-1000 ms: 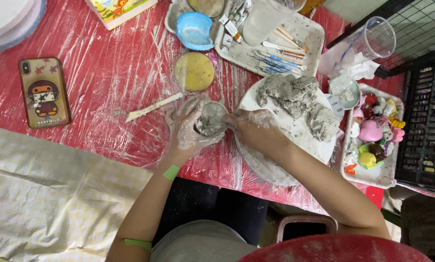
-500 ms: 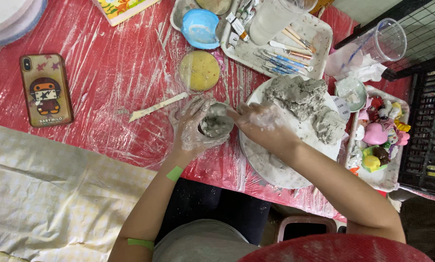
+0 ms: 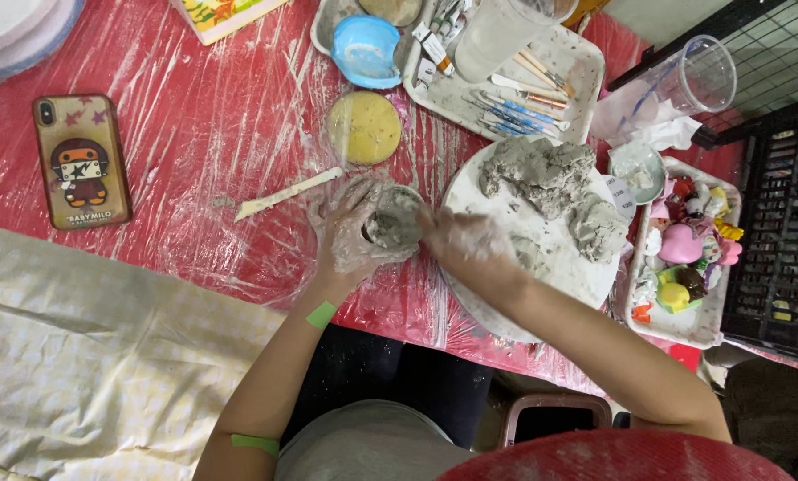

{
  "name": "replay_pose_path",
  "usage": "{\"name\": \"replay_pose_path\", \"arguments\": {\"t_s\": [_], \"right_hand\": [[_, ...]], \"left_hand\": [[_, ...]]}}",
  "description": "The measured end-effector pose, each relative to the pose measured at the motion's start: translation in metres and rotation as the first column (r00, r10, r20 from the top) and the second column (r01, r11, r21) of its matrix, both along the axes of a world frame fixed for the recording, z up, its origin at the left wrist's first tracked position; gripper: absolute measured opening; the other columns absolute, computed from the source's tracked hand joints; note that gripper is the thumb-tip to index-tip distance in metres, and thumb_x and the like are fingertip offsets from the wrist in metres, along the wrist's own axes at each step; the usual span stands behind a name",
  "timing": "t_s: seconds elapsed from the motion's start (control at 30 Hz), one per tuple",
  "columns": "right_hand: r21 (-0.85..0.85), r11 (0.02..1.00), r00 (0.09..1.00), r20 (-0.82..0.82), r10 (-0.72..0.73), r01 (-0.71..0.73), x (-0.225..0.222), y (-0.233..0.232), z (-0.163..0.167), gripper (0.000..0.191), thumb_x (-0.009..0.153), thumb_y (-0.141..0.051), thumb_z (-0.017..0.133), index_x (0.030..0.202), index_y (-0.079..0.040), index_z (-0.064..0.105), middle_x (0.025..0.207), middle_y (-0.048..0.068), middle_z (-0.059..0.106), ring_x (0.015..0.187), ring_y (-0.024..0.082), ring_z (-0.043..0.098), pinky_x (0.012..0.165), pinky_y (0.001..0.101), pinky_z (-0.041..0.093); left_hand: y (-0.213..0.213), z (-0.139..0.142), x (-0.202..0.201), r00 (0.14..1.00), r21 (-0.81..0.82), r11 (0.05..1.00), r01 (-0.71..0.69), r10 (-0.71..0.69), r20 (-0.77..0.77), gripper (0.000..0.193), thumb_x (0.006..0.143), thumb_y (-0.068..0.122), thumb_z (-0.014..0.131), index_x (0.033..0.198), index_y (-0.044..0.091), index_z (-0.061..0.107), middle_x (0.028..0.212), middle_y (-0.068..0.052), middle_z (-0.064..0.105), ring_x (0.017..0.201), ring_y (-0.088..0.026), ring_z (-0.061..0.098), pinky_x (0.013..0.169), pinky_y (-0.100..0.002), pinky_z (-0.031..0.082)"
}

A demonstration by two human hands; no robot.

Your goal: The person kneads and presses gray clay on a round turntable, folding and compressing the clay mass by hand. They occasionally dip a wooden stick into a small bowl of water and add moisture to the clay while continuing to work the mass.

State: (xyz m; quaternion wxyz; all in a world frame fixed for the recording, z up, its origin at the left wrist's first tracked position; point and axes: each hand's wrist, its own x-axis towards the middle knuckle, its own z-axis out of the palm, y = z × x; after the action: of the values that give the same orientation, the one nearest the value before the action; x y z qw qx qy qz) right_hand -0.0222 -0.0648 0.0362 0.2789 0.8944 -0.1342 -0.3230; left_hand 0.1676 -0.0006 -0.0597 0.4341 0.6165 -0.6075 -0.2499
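Note:
My left hand (image 3: pixel 350 233), smeared with grey clay, is cupped around a small grey clay pot (image 3: pixel 394 218) near the middle of the red plastic-covered table (image 3: pixel 194 134). My right hand (image 3: pixel 470 245), also clay-coated, presses its fingers against the pot's right side. Just to the right lies a white round board (image 3: pixel 541 294) carrying lumps of grey clay (image 3: pixel 541 174).
A flat wooden stick (image 3: pixel 288 193) lies left of the pot, a yellow disc (image 3: pixel 364 127) and a blue bowl (image 3: pixel 364 49) behind it. A phone (image 3: pixel 81 162) sits far left. A tool tray (image 3: pixel 515 80), clear cup (image 3: pixel 684 85) and tray of small colourful figures (image 3: pixel 684 258) stand right.
Both hands stay on the clay pot. The fingers have shifted slightly around it, and the view has moved a little.

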Motion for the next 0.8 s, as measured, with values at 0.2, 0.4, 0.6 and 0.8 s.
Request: {"name": "replay_pose_path", "arguments": {"t_s": [0.2, 0.4, 0.6, 0.8], "right_hand": [[0.276, 0.924, 0.862, 0.363, -0.354, 0.264, -0.007, 0.007, 0.001, 0.061, 0.096, -0.006, 0.055, 0.156, -0.01, 0.045, 0.1, 0.009, 0.066, 0.084, 0.019, 0.069, 0.06, 0.0326, 0.056], [0.225, 0.965, 0.805, 0.543, -0.239, 0.135, -0.013, 0.0, 0.006, 0.043, 0.095, -0.016, 0.059, 0.138, -0.013, 0.057, 0.093, 0.005, 0.063, 0.085, 0.018, 0.068, 0.062, 0.0336, 0.053], [0.059, 0.998, 0.878, 0.477, -0.029, 0.001, -0.018, -0.011, 0.036, 0.042, 0.098, -0.026, 0.059, 0.139, -0.017, 0.055, 0.098, 0.002, 0.062, 0.09, 0.018, 0.066, 0.074, 0.032, 0.056], [0.443, 0.883, 0.798, 0.471, -0.375, 0.154, 0.002, -0.024, 0.021, 0.043, 0.1, -0.018, 0.058, 0.143, -0.015, 0.056, 0.115, 0.009, 0.07, 0.093, 0.022, 0.072, 0.064, 0.0337, 0.058]], "left_hand": [[-0.001, -0.003, 0.0, 1.0, 0.002, 1.0, -0.009, 0.009, 0.018, 0.103, 0.054, 0.042, 0.097, 0.139, -0.002, 0.058, 0.145, -0.02, 0.055, 0.14, -0.036, 0.047, 0.119, -0.046, 0.036], [-0.001, -0.006, 0.0, 1.0, 0.017, 1.0, -0.017, 0.017, 0.025, 0.102, 0.054, 0.043, 0.097, 0.138, 0.0, 0.059, 0.144, -0.019, 0.056, 0.139, -0.036, 0.047, 0.119, -0.047, 0.036], [0.0, -0.004, 0.001, 1.0, 0.035, 0.999, -0.009, 0.009, -0.02, 0.102, 0.052, 0.041, 0.098, 0.138, 0.003, 0.06, 0.143, -0.017, 0.057, 0.139, -0.036, 0.047, 0.118, -0.046, 0.036], [-0.003, -0.004, -0.002, 1.0, 0.007, 1.0, 0.003, -0.003, -0.02, 0.103, 0.048, 0.036, 0.1, 0.137, 0.004, 0.061, 0.139, -0.014, 0.06, 0.137, -0.034, 0.048, 0.12, -0.048, 0.032]]}}
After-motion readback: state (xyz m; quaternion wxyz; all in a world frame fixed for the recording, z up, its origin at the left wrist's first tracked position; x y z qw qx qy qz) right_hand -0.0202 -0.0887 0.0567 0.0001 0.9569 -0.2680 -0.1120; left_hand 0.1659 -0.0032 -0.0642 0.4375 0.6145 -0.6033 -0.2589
